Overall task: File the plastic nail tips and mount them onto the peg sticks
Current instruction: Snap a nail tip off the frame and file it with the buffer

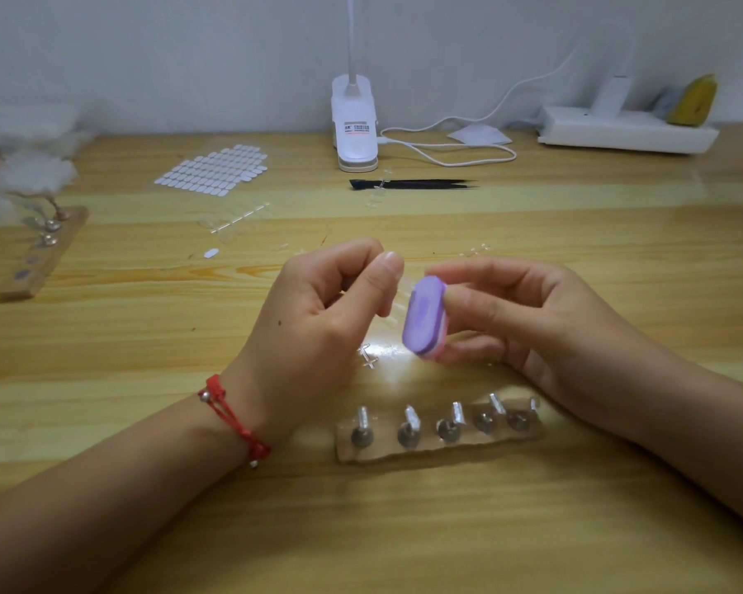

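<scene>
My left hand pinches a small clear plastic nail tip between thumb and fingers, hard to make out. My right hand grips a purple oval buffer block with a pink layer, its face held against the nail tip. Both hands hover above the wooden table. Just below them lies a clear base with several upright peg sticks on metal feet. A clear sprue piece lies on the table under the hands.
A second wooden peg base with mounted tips stands at the far left. A sheet of adhesive tabs, a clear nail-tip strip, black tweezers, a white clip lamp with cable, and a white power strip sit at the back.
</scene>
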